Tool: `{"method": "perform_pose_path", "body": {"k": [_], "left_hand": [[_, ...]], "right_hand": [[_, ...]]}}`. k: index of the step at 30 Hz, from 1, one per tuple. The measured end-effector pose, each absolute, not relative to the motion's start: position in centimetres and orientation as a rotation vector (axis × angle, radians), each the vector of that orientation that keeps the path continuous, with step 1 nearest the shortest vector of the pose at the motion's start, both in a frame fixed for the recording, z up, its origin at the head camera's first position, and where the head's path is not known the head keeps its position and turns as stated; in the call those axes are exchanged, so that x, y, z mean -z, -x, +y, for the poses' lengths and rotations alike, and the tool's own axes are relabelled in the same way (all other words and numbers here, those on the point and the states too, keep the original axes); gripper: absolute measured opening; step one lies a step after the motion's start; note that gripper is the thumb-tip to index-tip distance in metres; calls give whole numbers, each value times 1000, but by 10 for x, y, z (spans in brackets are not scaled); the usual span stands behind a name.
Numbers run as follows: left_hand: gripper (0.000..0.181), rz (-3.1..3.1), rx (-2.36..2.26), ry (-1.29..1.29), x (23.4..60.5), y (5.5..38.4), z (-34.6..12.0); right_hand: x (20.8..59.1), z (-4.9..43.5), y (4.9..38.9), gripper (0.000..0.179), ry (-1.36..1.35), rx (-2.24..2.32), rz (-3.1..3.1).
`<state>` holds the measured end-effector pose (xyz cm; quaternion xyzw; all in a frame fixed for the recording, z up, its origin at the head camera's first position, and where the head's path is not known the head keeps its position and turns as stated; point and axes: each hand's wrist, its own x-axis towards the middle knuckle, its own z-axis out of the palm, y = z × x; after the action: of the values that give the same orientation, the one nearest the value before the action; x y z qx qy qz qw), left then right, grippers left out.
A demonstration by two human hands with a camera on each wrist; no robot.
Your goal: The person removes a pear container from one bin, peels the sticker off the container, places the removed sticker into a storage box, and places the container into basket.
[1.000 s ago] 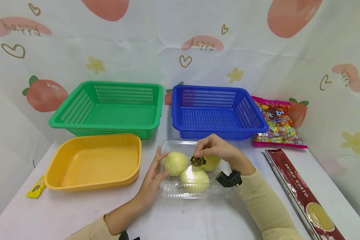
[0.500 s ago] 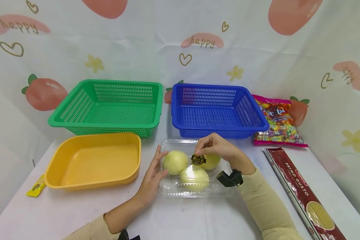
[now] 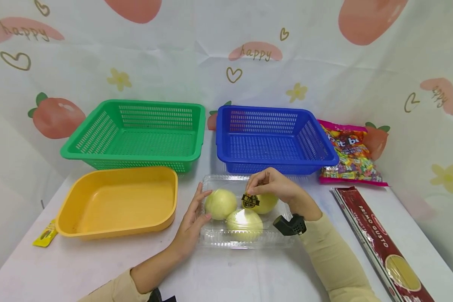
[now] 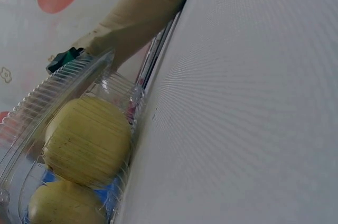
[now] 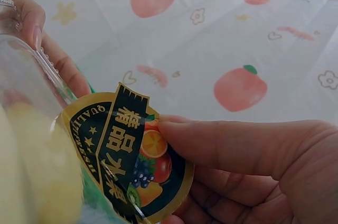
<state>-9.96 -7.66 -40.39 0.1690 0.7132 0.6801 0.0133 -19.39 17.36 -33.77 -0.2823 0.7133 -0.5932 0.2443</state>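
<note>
A clear plastic clamshell box point(image 3: 230, 242) stands mid-table with three round, pale yellow-green fruits point(image 3: 221, 204) inside. Its lid is down, as far as I can see. My left hand point(image 3: 190, 226) holds the box's left side, with thumb and a finger over the lid's edge. Over the lid, my right hand point(image 3: 273, 186) pinches the edge of a black-and-gold fruit sticker point(image 5: 113, 152) between thumb and fingers. In the right wrist view the sticker stands bent up at the pinched side; its far end meets the box. The left wrist view shows the fruits through the box wall, without the left hand.
Behind the box stand a green basket point(image 3: 136, 158) and a blue basket point(image 3: 275, 161). A yellow tub point(image 3: 124, 205) lies to the left, beside a small yellow packet point(image 3: 45, 235). On the right are a candy bag point(image 3: 351, 155) and a long red spaghetti pack point(image 3: 379, 245).
Both hands stay at the box, and the right hand keeps its pinch on the sticker. The head view has shifted slightly; nothing else visibly moves.
</note>
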Motion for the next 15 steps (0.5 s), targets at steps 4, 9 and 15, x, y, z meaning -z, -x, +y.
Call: {"method": "perform_pose_path", "body": {"k": [4,9,15], "left_hand": [[49,2219,-2117,-533,404,100,-77],[49,2224,-2112,-526,405,100,-77],[49,2218,-2112,-524,404,100,-77]], "right_hand": [[338,174,193,21,770,1640,1948],[336,174,192,23,772,1651,1938],[337,175,192,22,788,1653,1934]]}}
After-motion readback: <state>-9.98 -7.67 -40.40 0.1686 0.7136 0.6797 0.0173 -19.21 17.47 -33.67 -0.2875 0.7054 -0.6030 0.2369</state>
